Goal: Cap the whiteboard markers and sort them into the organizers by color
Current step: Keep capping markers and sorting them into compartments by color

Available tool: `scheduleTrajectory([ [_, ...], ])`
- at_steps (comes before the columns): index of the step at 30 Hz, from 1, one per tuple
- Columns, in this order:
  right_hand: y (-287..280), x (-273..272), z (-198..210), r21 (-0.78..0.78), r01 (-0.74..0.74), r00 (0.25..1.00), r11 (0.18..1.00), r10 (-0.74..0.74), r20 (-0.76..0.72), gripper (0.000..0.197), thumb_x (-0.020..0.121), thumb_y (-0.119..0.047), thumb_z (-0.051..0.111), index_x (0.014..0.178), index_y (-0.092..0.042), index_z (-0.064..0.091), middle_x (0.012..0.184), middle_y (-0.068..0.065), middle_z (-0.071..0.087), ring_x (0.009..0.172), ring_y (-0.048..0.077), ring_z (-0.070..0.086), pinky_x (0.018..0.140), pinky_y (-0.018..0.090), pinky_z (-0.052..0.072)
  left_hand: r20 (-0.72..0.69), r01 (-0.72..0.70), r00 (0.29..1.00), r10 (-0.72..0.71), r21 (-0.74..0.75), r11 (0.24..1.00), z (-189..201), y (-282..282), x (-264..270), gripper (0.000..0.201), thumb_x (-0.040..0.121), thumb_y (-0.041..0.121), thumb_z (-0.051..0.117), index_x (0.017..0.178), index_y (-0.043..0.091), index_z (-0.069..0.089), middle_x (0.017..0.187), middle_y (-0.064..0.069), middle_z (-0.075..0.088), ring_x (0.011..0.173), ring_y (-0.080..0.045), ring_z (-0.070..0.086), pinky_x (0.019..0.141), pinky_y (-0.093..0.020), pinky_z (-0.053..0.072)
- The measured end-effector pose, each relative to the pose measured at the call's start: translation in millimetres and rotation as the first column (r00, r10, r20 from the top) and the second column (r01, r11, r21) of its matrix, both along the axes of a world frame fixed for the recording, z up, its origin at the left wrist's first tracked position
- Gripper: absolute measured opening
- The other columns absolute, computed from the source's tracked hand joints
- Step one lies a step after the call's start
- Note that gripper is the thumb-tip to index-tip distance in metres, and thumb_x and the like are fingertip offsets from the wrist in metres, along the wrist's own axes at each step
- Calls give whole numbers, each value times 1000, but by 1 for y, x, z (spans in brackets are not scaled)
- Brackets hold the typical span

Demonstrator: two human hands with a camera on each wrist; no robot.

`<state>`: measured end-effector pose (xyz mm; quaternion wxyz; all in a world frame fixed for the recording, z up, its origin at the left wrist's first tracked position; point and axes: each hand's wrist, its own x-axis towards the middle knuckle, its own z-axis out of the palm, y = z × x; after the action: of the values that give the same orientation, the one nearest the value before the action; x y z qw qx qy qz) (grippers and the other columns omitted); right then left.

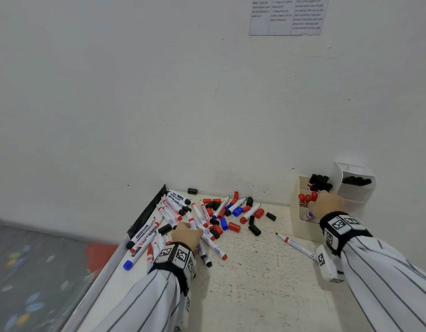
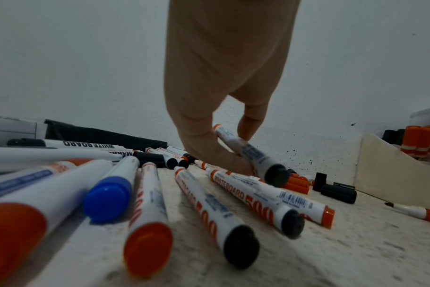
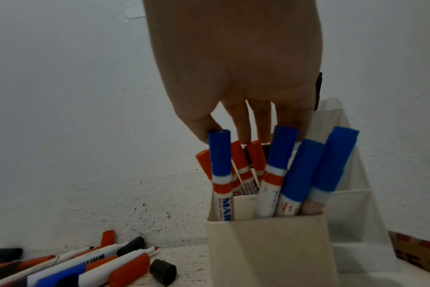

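Blue-capped marker (image 3: 220,165) upright in cream organizer's (image 3: 270,250) front compartment among other blues, sorted by colour; right hand (image 3: 236,64) fingertips at its cap, grip unclear; left hand (image 2: 224,81) pinches black-ended marker (image 2: 250,155) off table (image 1: 255,271) pile, likely for capping.

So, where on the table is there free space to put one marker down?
Bare table lies between the left hand and the lone uncapped marker. Crowded: the marker pile toward the wall.
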<state>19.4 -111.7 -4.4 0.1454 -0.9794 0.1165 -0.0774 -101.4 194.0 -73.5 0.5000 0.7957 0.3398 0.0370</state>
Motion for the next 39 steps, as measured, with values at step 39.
scheduleTrajectory([
  [39,166,-63,-76,178,-585,784,791,608,-125,31,85,-20,58,116,-22,50,115,0,53,97,13,55,90,28,48,85,163,984,-158,-54,985,-10,2,-11,28,86,14,60,114,16,54,91,0,60,63,-6,52,52,-16,41],
])
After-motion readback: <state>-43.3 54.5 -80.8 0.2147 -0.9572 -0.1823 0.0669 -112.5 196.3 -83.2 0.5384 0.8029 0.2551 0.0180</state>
